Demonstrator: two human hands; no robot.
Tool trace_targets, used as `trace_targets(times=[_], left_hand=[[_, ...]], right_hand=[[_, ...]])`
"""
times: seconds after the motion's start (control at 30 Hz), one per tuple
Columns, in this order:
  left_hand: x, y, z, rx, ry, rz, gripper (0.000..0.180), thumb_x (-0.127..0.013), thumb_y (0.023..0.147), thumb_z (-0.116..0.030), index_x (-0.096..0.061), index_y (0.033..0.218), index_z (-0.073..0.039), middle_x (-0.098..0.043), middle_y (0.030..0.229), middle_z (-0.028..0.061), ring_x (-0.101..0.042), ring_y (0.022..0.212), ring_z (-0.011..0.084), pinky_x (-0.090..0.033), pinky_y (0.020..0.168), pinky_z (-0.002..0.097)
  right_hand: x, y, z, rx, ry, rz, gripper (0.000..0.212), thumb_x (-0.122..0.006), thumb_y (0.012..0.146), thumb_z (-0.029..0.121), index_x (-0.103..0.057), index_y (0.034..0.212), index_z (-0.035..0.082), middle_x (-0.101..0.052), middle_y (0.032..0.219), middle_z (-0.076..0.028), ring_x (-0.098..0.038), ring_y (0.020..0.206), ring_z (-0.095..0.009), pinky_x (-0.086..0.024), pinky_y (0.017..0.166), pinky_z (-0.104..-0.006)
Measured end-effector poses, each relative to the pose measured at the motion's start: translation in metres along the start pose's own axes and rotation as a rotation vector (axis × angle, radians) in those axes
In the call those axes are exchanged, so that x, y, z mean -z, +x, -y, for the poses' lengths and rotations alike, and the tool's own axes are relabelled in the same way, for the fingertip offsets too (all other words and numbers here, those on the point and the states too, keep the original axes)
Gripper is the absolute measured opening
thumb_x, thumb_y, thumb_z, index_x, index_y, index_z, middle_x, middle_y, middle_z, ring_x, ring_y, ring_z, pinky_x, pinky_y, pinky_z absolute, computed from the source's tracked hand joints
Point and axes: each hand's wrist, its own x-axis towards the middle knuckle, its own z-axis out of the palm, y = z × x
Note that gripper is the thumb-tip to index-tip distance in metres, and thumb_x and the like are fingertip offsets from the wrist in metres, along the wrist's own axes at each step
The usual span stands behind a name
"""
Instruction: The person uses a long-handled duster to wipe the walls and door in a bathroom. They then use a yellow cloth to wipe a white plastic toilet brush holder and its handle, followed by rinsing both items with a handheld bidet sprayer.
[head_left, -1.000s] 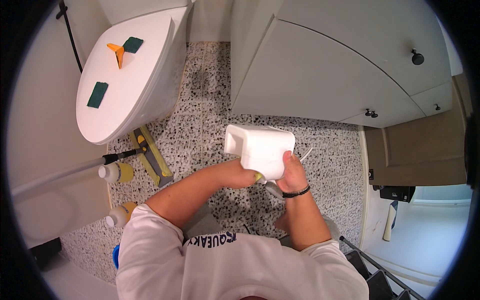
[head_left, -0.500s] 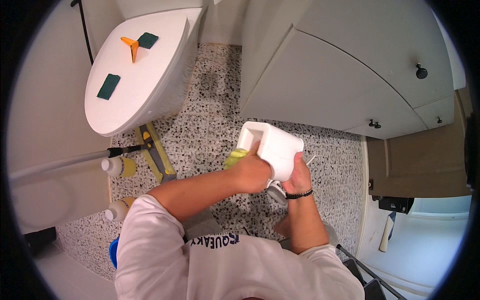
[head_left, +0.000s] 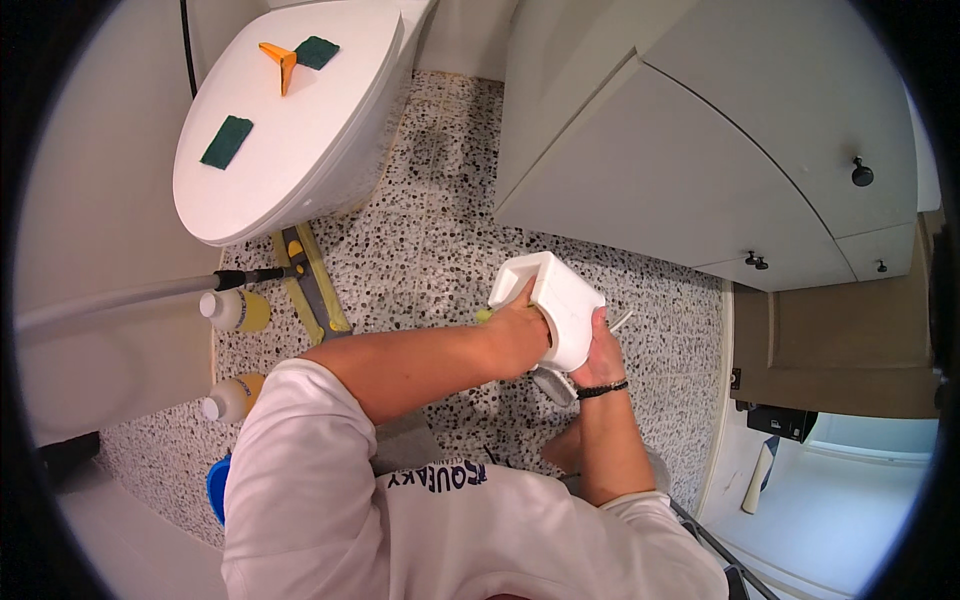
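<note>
Far to the left of the left fingers, and nearer the body, a blue object (head_left: 217, 488) shows beside the sleeve. Two bottles (head_left: 237, 310) with white caps and yellow contents stand on the floor (head_left: 440, 240), well left of those fingers. Ahead and left of them is the toilet (head_left: 250, 190), lid down, bearing two green pads (head_left: 227, 142) and an orange wedge (head_left: 286, 65); the farther pad lies just beside the wedge. The mop (head_left: 312, 285) lies between the bottles and the left fingers, its head flat on the floor.

A bit of yellow-green cloth (head_left: 484, 314) peeks out just left of the left hand (head_left: 518, 335). That hand's fingers reach into the open side of the white container (head_left: 572, 310); I cannot tell how far they close. The container is held tilted above the floor, between both hands. The right hand (head_left: 600, 355) grasps its right end, thumb on the outer face. A grey object (head_left: 555, 385) shows below, between the hands. Ahead and right of the right fingers stands the grey cabinet (head_left: 660, 170); farther right is a brown panel (head_left: 835, 345).
</note>
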Motion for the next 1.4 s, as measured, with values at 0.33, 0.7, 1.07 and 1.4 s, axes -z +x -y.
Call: trace_targets(times=[0.33,0.7,1.07,1.4], left_hand=[[0.005,-0.017,0.025,0.143,0.329,-0.315,0.024,-0.049,0.069,-0.016,-0.054,0.090,-0.005,-0.049,0.090,0.0087,-0.046,0.091,0.0209,-0.023,0.095,0.0450],[-0.032,-0.053,0.041,0.433,-0.488,-0.882,0.012,-0.051,0.065,-0.002,-0.054,0.076,-0.004,-0.051,0.080,0.0102,-0.050,0.078,0.0262,-0.039,0.076,0.0334],[-0.027,-0.015,0.021,0.573,-2.502,-0.886,0.029,-0.031,0.082,0.001,-0.048,0.105,-0.001,-0.053,0.100,0.0131,-0.055,0.087,0.0213,-0.047,0.077,0.0330],[-0.084,0.006,-0.008,0.862,-2.648,-0.840,0.033,-0.026,0.087,-0.020,-0.039,0.112,-0.002,-0.051,0.103,0.0148,-0.053,0.092,0.0264,-0.046,0.078,0.0393]], right_hand=[[0.015,-0.003,0.006,0.094,-0.048,-0.011,0.064,-0.042,0.079,0.046,-0.027,0.125,0.004,-0.038,0.123,-0.012,-0.039,0.111,-0.027,-0.032,0.093,-0.0411],[0.071,-0.007,0.013,0.122,-0.055,0.025,0.071,-0.050,0.072,0.050,-0.032,0.123,0.004,-0.041,0.121,-0.011,-0.042,0.108,-0.026,-0.034,0.091,-0.0405],[0.049,0.011,-0.026,0.082,0.122,0.028,0.067,-0.046,0.076,0.050,-0.032,0.123,0.005,-0.040,0.122,-0.012,-0.041,0.110,-0.026,-0.034,0.092,-0.0408],[0.031,0.038,-0.049,0.100,0.119,-0.092,0.057,-0.032,0.084,0.045,-0.029,0.125,0.005,-0.039,0.123,-0.011,-0.038,0.112,-0.026,-0.031,0.094,-0.0388]])
